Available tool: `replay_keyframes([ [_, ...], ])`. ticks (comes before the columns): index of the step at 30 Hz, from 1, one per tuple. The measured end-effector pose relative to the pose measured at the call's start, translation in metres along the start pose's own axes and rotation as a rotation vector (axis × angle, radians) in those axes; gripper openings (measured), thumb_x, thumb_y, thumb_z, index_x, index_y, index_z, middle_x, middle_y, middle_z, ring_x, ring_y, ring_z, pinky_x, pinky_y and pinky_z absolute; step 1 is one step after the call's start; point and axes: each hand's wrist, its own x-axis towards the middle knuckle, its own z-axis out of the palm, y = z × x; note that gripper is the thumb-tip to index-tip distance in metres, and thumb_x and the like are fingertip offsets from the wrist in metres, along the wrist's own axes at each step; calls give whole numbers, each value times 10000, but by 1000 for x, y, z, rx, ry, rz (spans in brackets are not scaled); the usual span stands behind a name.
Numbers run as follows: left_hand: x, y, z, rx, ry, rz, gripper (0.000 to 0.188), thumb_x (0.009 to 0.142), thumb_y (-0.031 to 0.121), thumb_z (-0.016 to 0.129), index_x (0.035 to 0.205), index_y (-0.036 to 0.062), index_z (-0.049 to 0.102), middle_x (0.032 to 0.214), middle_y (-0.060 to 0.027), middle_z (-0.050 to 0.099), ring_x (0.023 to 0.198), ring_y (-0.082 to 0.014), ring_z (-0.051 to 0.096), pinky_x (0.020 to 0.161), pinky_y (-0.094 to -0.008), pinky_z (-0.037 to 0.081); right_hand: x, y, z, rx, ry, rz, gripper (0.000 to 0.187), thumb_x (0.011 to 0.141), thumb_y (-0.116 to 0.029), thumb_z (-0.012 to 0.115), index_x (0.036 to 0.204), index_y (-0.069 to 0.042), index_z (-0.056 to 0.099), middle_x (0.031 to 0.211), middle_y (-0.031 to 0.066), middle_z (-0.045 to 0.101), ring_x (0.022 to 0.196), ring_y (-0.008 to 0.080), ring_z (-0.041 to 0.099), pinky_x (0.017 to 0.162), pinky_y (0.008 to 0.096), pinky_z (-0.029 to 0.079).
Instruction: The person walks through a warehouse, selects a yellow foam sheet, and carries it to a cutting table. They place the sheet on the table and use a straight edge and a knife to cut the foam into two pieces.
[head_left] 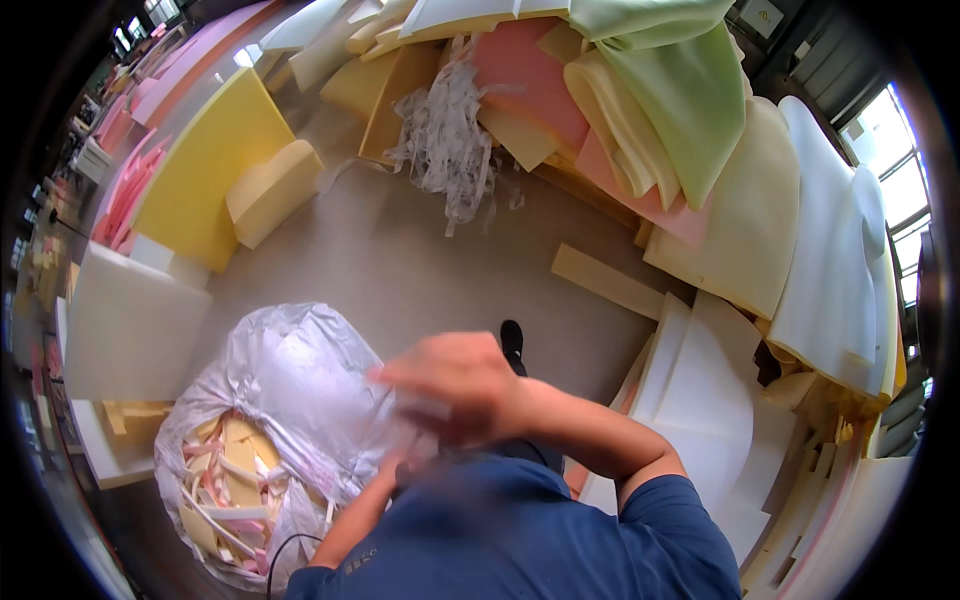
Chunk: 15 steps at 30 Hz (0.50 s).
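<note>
A large translucent white plastic bag (300, 335) stands on the floor at the near left. Its open mouth shows foam scraps (240, 470) in yellow, white and pink. My right hand (450, 385) is raised beside the bag's right side, above the left hand. Its fingers look curled closed, and motion blurs them. A pale, see-through smear lies between this hand and the bag, so what the fingers hold cannot be made out. My left hand (400, 462) is low against the bag's right edge, its fingers blurred and partly hidden.
A yellow foam sheet (205, 165) leans at the left, with a white block (130, 320) nearer. Shredded plastic strips (450, 140) hang at the back. Draped green foam (690, 100) and cream sheets (740, 220) line the right. A foam strip (605, 282) lies on the grey floor (380, 250).
</note>
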Motion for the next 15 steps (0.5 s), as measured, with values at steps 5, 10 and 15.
replay_keyframes([
  [5,69,41,-2,-237,-131,-320,362,740,444,630,897,126,699,758,-110,689,786,-309,665,696,-387,505,-129,328,-97,498,472,1234,351,844,-145,714,1130,38,625,960,84,685,860,134,647,776,262,521],
  [10,183,69,21,-225,-154,-531,241,890,266,575,841,81,722,785,-79,716,661,-175,664,623,-313,507,-293,723,-227,141,980,1565,384,784,-242,789,1039,6,646,880,41,659,753,127,594,667,283,498],
  [15,248,227,-34,-295,-245,-825,213,896,177,570,993,-5,622,758,-169,646,654,-260,632,573,-380,505,-311,927,-269,6,1207,1514,440,802,-195,757,1170,-27,583,1084,66,633,976,186,599,807,306,485],
])
